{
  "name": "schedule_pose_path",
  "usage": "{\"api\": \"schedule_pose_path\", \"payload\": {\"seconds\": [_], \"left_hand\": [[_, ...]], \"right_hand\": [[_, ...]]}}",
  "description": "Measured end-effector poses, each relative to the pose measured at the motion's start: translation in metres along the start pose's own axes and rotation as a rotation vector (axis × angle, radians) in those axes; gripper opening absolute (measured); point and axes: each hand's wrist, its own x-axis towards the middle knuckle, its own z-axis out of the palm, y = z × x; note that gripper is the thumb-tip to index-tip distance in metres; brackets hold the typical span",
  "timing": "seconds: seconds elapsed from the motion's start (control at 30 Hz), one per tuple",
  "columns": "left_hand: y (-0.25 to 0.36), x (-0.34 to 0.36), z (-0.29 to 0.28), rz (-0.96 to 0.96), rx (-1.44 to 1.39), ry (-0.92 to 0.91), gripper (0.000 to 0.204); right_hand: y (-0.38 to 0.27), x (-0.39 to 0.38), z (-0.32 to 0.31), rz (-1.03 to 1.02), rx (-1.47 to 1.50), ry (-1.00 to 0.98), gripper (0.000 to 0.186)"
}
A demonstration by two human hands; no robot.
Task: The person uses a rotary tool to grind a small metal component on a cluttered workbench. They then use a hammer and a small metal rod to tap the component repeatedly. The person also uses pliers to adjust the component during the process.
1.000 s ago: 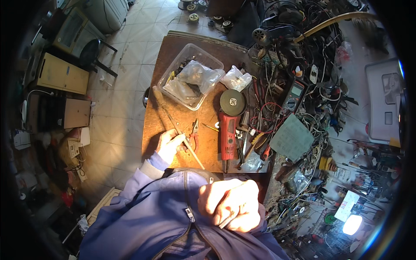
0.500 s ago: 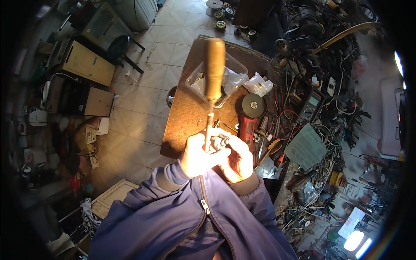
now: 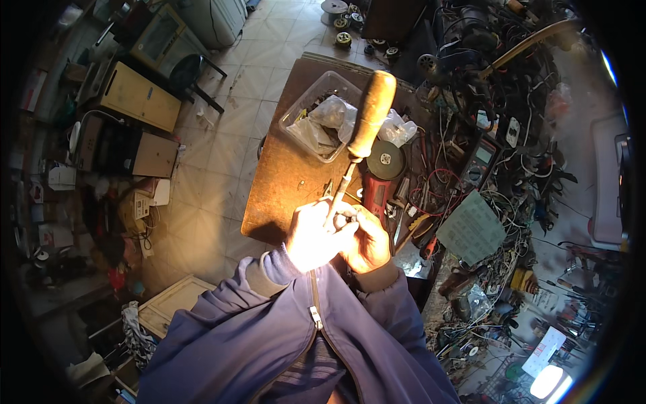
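Observation:
Close to my chest, under a bright light, both hands are together. My left hand [image 3: 311,234] is closed around the metal shaft of a wooden-handled tool [image 3: 373,111]; its worn handle points up and away, now leaning right. The tip of that shaft is lost among the fingers, so the tool's exact kind does not show. Fingers of my right hand [image 3: 370,248] are curled and pinch a small metal part [image 3: 347,218] against the left hand. Glare and the fingers hide most of that part.
Beyond my hands lies a brown wooden board [image 3: 276,182]. On it stand a clear plastic tub [image 3: 294,126] with bagged parts and a red angle grinder [image 3: 377,192]. To the right are a multimeter [image 3: 479,160], a greenish flat sheet [image 3: 472,227] and tangled cables. A dark stool [image 3: 190,73] stands left.
The tool's handle has swung to the right and now tilts. My hands have turned slightly with it, both still closed. The view has shifted a little.

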Motion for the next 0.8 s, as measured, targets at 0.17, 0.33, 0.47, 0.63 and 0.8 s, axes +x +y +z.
{"api": "schedule_pose_path", "payload": {"seconds": [0.17,0.33,0.47,0.63,0.8], "left_hand": [[-0.013,-0.002,0.016,0.01,0.027,0.041,0.018],[-0.021,-0.004,0.024,-0.003,-0.025,0.062,0.018],[-0.024,-0.004,0.028,-0.008,-0.03,0.086,0.019],[-0.026,-0.008,0.028,-0.053,-0.018,0.125,0.021],[-0.019,-0.013,0.025,-0.155,-0.168,0.164,0.02]], "right_hand": [[-0.004,0.001,-0.019,0.028,-0.057,-0.017,0.026],[-0.009,0.001,-0.027,0.074,-0.097,-0.027,0.029],[-0.012,0.002,-0.027,0.105,-0.108,-0.017,0.03],[-0.011,0.003,-0.03,0.158,-0.104,-0.007,0.028],[-0.008,0.004,-0.03,0.2,-0.02,0.049,0.023]]}}
